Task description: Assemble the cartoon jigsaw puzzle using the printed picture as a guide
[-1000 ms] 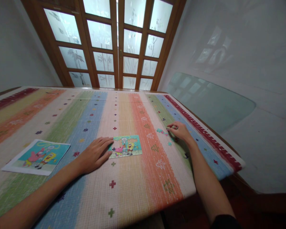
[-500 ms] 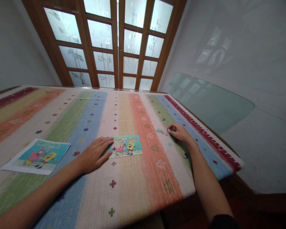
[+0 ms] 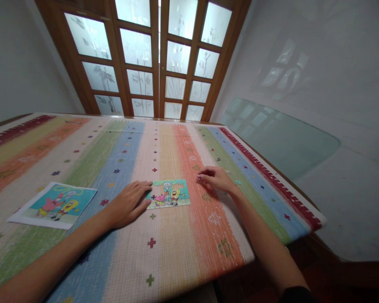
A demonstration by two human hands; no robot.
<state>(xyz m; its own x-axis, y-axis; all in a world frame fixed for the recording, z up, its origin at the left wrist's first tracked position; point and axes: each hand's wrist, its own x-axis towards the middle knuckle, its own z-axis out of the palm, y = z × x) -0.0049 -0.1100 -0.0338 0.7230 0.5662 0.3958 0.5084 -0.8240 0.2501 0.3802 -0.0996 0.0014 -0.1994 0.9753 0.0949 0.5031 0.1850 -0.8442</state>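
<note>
A partly assembled jigsaw puzzle [image 3: 181, 198] with cartoon figures lies on the striped tablecloth, a gap showing in its upper left part. My left hand [image 3: 129, 204] rests beside it, fingers stretched out and thumb apart, the tips touching its left edge. To the right of the puzzle, my right hand [image 3: 219, 179] is closed in a pinch on a small puzzle piece [image 3: 198, 178] with some pink on it. It is held just above the orange stripe, apart from the puzzle. Several loose turquoise pieces [image 3: 238, 182] lie behind the right hand, partly hidden by it.
A printed reference picture [image 3: 58, 204] of the same cartoon figures lies to the left, beyond my left forearm. The tablecloth [image 3: 173, 248] covers the table up to its near edge. Wooden glass-paned doors [image 3: 159, 84] stand behind, and a wall [image 3: 344, 101] runs along the right.
My right hand has moved left from the loose pieces toward the puzzle, carrying a piece in its fingertips. My left hand stays at the puzzle's left edge. The view has shifted slightly.
</note>
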